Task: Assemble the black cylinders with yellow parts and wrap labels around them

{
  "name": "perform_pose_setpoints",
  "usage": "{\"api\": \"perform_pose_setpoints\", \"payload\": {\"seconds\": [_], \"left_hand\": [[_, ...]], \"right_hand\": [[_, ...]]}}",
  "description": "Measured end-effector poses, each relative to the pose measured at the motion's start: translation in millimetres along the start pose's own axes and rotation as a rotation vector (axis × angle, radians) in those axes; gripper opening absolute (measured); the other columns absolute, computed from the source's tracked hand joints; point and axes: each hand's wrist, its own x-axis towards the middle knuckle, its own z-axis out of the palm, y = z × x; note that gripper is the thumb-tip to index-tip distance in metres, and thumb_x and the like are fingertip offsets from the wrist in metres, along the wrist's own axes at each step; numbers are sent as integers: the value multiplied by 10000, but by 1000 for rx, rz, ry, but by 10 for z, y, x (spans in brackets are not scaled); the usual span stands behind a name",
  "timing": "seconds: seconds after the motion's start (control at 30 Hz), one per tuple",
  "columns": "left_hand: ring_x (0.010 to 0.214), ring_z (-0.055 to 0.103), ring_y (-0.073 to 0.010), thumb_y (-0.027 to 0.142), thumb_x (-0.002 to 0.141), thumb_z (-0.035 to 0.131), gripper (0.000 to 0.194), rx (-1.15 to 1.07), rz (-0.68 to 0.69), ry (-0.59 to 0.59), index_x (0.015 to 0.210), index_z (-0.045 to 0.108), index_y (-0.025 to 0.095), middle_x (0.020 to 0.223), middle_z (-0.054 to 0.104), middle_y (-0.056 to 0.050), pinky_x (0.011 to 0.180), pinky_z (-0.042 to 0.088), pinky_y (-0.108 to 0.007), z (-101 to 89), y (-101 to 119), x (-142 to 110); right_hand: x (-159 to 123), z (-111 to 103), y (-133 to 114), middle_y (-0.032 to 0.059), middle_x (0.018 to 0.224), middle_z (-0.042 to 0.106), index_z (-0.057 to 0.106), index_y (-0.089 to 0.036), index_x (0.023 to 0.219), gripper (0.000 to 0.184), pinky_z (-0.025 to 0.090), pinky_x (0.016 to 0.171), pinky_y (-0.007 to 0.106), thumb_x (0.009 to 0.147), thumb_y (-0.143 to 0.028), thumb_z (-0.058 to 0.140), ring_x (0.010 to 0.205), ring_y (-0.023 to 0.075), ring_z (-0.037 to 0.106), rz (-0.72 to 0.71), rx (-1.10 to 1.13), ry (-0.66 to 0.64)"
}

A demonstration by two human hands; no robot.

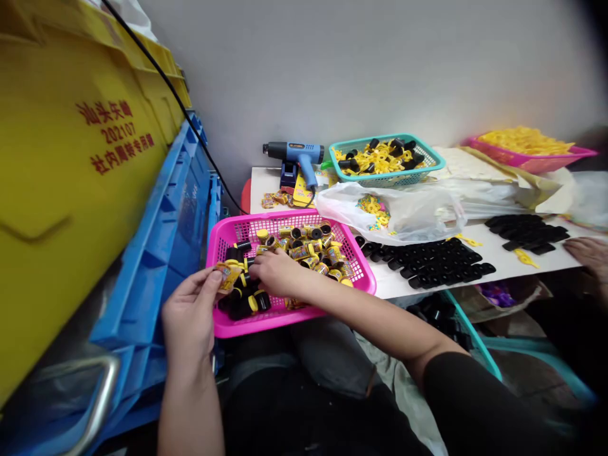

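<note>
My left hand [192, 304] pinches a small printed yellow label sleeve [230, 277] between thumb and fingers, over the left side of a pink plastic basket [365, 278]. Reaching into that basket, my right hand [275, 272] is closed, with its fingers bent down among the black pieces; what its fingertips hold is hidden. Small black containers with yellow ends [261, 300] lie near both hands at the left of the basket. To the right are several similar containers wrapped in printed yellow labels [300, 252].
A blue heat gun [304, 153] stands behind the basket, beside a teal basket [401, 179] of yellow and black parts. Black pieces [427, 261] lie in rows on the white table. Blue crates [161, 234] rise at left. Another person's hand [589, 253] rests at far right.
</note>
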Motion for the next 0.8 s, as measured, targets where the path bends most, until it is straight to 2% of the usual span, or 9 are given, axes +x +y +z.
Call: {"api": "perform_pose_setpoints", "payload": {"seconds": [0.13,0.2,0.27,0.37,0.47,0.53,0.63,0.73,0.8], "left_hand": [[605,662,-129,302,625,793,226,-26,13,35,793,728,166,701,737,7,644,564,-258,8,7,-16],[623,672,-142,303,617,797,235,-18,17,58,795,734,163,711,744,-1,656,572,-273,12,1,-14],[654,684,-156,305,618,797,248,-2,18,65,812,737,163,731,749,-6,682,577,-289,11,-17,-2],[702,699,-172,317,632,791,258,29,29,32,835,740,166,760,757,-13,729,577,-307,2,-53,18],[700,705,-187,364,632,788,296,70,28,-22,836,746,154,765,764,-34,734,581,-330,-15,-76,18],[684,707,-197,402,607,800,347,71,0,-52,833,751,144,767,768,-51,714,586,-341,-32,-84,6],[708,714,-212,446,573,818,402,49,-64,-133,833,760,145,805,775,-72,714,587,-346,-43,-101,-20],[759,718,-217,468,580,815,408,72,-101,-236,841,767,158,833,778,-74,743,579,-328,-9,-128,-46],[759,718,-211,471,589,811,404,94,-116,-279,848,770,163,827,778,-69,743,576,-314,38,-142,-64]], "right_hand": [[66,106,-38,166,1022,648,624,-74,990,229,412,813,420,901,-138,423,1040,309,524,5,-144,25],[87,133,-19,166,1070,631,608,-81,999,220,434,795,400,870,-237,521,1048,312,518,14,-78,43],[132,150,9,163,1106,614,576,-87,1047,326,442,824,393,816,-313,617,1046,301,520,14,-5,74],[219,156,32,154,1079,626,513,-92,1175,422,424,892,405,798,-228,644,1045,284,538,-39,30,46],[215,85,50,168,1082,625,509,-99,1220,455,434,887,413,779,-134,613,1017,284,572,-54,133,15],[110,-16,81,153,1104,612,551,-119,1163,398,447,877,400,770,-156,604,998,265,581,56,353,155],[-169,-184,144,57,1009,625,560,-174,1067,317,473,814,336,756,-199,615,893,188,595,205,946,414],[-461,-272,172,-4,886,614,561,-196,996,325,472,729,264,710,-256,704,792,133,590,148,1514,482],[-601,-270,165,-17,825,602,591,-190,950,327,456,695,238,684,-296,748,746,114,575,125,1658,492]]}}
